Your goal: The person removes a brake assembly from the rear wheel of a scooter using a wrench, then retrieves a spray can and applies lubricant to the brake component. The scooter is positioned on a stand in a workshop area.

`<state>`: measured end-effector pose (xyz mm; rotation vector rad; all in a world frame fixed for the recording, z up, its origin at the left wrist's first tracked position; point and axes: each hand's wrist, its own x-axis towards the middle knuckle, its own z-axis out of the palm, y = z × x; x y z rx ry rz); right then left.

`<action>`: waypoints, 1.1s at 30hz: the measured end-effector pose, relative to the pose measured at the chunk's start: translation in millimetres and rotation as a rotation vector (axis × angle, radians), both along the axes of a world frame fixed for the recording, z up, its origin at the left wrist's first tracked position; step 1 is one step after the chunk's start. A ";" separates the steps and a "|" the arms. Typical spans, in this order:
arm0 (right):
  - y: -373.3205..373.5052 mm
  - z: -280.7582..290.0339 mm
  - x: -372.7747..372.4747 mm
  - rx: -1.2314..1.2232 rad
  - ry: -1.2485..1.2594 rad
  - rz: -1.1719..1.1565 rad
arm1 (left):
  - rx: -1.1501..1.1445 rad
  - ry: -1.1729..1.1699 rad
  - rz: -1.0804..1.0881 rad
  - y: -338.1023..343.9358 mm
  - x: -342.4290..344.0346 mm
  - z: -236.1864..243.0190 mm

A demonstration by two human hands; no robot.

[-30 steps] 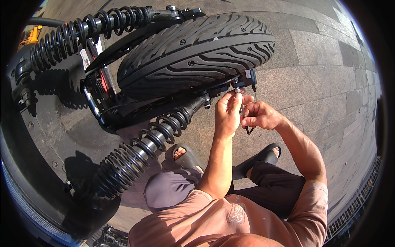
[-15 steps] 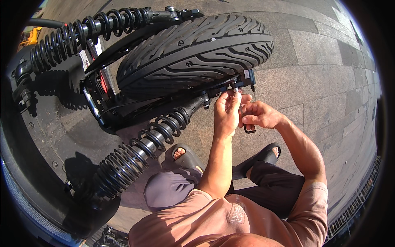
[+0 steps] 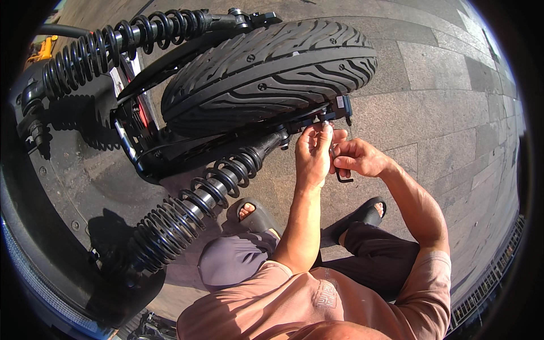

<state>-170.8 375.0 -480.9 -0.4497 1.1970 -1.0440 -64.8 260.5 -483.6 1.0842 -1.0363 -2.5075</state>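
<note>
My left hand (image 3: 314, 150) pinches at a small silver bolt (image 3: 324, 124) under a black bracket (image 3: 340, 107) beside the ribbed black tyre (image 3: 260, 73); its fingertips partly hide the bolt. My right hand (image 3: 360, 158) grips a black L-shaped hex key (image 3: 345, 179) just to the right, the key's bent end hanging below the fingers and its upper part hidden by both hands. A black coil-spring shock absorber (image 3: 204, 190) runs diagonally left of my left forearm, its upper fitting close to the bracket.
A second shock absorber (image 3: 113, 48) lies beyond the tyre at top left. The vehicle's dark body (image 3: 68, 187) fills the left side, with a frame bar (image 3: 130, 153) between. My sandalled feet (image 3: 252, 215) rest on grey stone paving (image 3: 442, 113). A railing (image 3: 487, 272) curves along the right rim.
My right hand and the hex key have shifted very slightly, the key's bent end now turned more sideways than a second ago. My left hand stays at the bolt.
</note>
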 end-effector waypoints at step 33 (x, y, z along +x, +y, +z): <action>5.3 -10.1 1.1 0.025 -0.063 -0.053 | 0.025 -0.007 0.029 1.3 -2.3 0.9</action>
